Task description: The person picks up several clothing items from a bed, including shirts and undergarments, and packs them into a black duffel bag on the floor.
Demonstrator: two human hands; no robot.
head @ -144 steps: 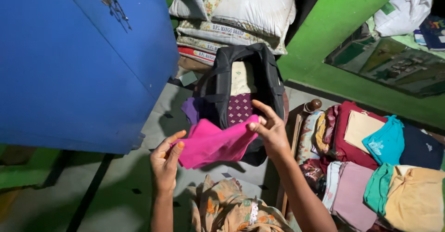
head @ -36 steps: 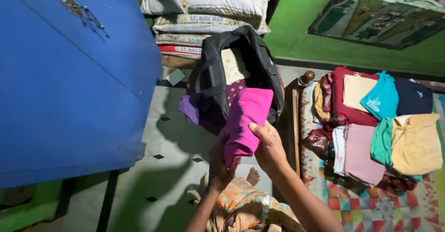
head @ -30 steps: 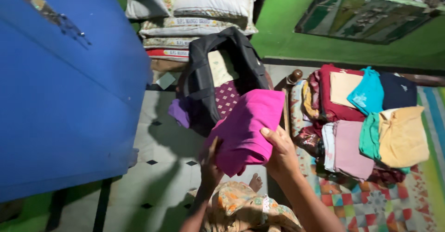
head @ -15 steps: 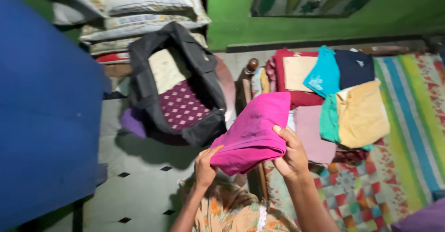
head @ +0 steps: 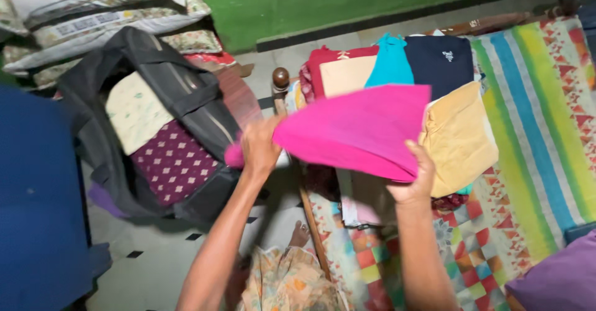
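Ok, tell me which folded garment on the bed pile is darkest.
The navy blue one, at the pile's far right corner, beside the teal piece; the others are maroon, beige or mustard.

My 2 forearms are bare, no sleeves or jewellery showing; below them I wear a beige garment (head: 288, 283) with orange floral print.

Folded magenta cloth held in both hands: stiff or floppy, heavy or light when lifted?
Likely floppy: the folded magenta cloth spans between the left hand and right hand, its lower edge curving. Probably light: pinched fingertips at two edges carry it in mid-air. Probably not slippery: the matte weave holds its fold above the stack of folded clothes.
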